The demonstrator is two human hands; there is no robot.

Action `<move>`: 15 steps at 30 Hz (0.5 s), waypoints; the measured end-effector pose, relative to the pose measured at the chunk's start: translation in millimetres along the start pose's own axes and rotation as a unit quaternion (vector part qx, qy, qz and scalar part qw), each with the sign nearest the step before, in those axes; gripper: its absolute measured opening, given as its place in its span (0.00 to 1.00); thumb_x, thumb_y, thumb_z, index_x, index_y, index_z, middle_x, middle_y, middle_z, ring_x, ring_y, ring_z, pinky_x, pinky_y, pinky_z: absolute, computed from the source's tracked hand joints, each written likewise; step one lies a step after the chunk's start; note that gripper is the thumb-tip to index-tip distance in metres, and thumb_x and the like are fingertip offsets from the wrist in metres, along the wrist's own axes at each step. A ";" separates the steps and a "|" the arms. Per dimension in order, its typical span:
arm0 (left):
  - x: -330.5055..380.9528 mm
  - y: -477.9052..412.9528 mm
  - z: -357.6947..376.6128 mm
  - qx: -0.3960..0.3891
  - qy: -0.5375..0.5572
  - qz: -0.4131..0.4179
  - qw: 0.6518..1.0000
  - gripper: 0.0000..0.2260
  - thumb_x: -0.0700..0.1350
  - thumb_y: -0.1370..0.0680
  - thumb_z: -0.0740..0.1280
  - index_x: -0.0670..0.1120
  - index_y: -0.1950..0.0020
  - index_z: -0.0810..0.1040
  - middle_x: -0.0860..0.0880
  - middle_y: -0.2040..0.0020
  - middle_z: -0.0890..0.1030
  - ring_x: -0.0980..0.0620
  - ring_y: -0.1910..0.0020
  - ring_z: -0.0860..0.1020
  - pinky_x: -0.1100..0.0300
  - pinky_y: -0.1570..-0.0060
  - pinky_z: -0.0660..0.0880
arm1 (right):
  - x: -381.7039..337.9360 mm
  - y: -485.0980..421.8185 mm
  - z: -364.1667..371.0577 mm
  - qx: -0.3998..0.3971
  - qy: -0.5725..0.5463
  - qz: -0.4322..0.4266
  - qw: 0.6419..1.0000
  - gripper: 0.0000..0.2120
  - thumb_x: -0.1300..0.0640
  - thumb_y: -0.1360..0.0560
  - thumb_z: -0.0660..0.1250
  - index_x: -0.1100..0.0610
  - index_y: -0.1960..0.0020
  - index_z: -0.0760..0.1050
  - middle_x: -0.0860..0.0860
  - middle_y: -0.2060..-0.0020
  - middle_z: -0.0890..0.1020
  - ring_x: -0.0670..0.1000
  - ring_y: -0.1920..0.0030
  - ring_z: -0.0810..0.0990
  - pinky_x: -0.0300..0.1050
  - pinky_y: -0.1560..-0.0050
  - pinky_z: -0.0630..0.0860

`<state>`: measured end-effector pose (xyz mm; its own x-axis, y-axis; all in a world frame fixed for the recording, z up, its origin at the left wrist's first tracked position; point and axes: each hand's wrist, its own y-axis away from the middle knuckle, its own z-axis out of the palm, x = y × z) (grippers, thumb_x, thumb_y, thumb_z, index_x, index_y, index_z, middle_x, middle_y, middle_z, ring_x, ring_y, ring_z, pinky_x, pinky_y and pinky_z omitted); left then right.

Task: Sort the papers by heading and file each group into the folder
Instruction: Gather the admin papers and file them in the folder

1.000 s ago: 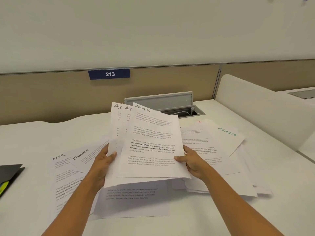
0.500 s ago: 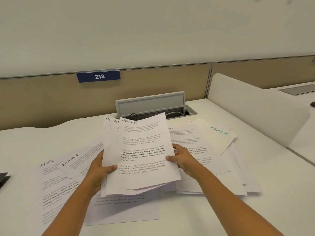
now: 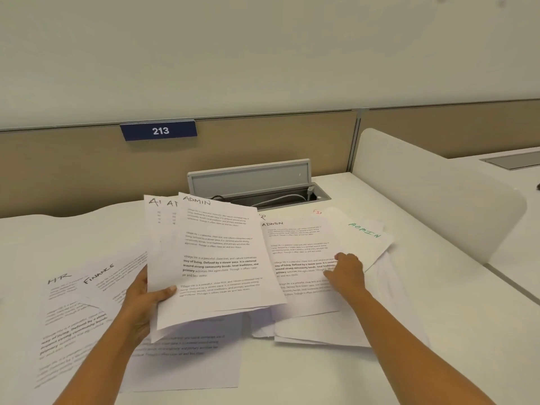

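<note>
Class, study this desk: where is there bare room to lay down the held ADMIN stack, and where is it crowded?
Bare: far-left desk between the beige partition and the HR sheet; the right strip between the right pile and the white divider; the near edge in front of that pile. Crowded: the centre, papers overlapping.
</note>
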<state>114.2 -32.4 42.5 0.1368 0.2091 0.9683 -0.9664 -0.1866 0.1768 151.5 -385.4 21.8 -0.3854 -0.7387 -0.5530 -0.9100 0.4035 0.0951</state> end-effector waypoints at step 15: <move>-8.6 5.1 9.4 0.038 0.006 -0.011 0.999 0.28 0.24 0.30 0.64 0.44 0.33 0.69 0.41 0.43 0.76 0.45 0.55 0.77 0.53 0.58 0.75 | 2.3 -8.4 -11.3 -0.030 0.009 0.089 0.996 0.41 0.55 0.36 0.77 0.59 0.32 0.58 0.57 0.37 0.70 0.59 0.34 0.68 0.55 0.38 0.69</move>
<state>110.1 -44.1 36.7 0.1546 0.2252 0.9620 -0.9440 -0.2535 0.2111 156.5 -396.5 29.1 -0.5430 -0.6681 -0.5087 -0.8346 0.4961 0.2395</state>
